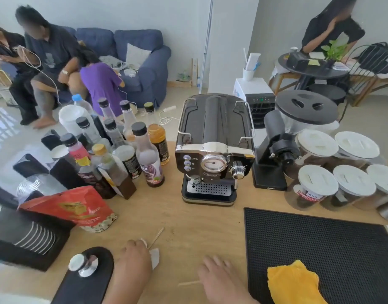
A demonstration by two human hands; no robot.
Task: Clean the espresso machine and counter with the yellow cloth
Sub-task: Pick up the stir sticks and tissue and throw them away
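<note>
- The yellow cloth (295, 281) lies crumpled on a black rubber mat (320, 233), just to the right of your right hand (217, 273), and neither hand touches it.
- The cloth's long axis slants from its far-left end, near your right hand, toward you and to the right. Its near end runs out of view.
- Your right hand lies flat on the wooden counter (177, 216) with its fingers spread and straight, holding nothing.
- Your left hand (134, 257) rests on the counter well apart from your right, its fingers bent over a white paper scrap (155, 256). You cannot tell whether they grip it.
- The one espresso machine (212, 150) stands beyond both hands, slightly nearer your right. Its front, with dial and drip tray, faces you and its body runs away from you.
- Two thin wooden sticks lie on the counter: one (157, 236) just past your left hand and one (188, 283) between your hands.
- One metal tamper (84, 265) sits on a black oval pad (90, 286), left of your left hand.
- One black grinder (274, 154) stands right of the machine, and beside it are five jars with white lids (318, 179).
- A crowd of bottles (149, 159) stands beyond your left hand, too tightly overlapped to count.
</note>
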